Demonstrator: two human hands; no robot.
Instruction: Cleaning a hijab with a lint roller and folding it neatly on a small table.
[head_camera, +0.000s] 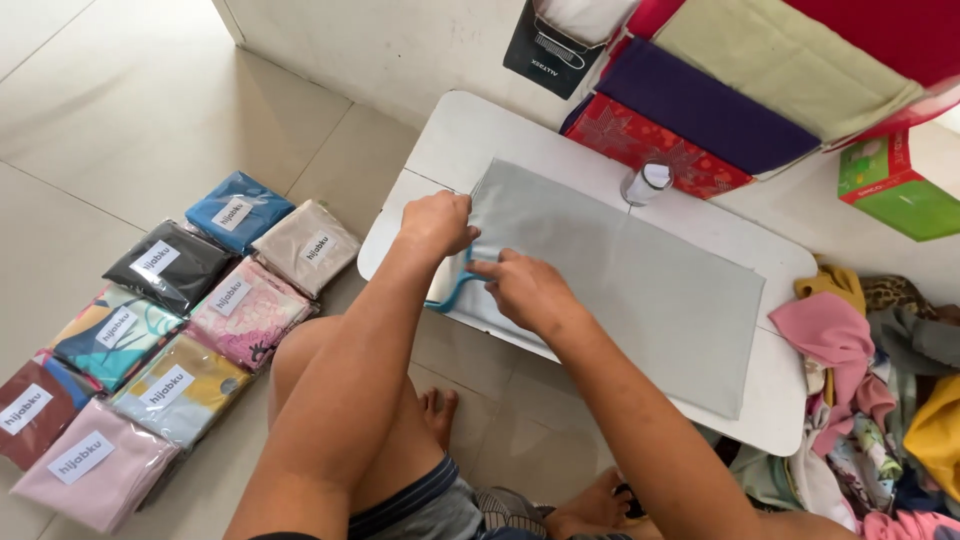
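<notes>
Both hands are closed on the grey cloth's left end.
Left hand (437, 222) and right hand (522, 288) pinch the cloth (640, 290), spread on the bench (470, 130); folding seems underway, needing aligned edges.

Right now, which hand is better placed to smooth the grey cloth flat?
Probably the right hand: it rests on the grey cloth at its near edge, while the left hand grips its end.

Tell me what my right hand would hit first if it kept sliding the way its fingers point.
The right hand points toward the left hand, across the grey cloth. It would likely meet that hand first, though depth is hard to judge.
</notes>
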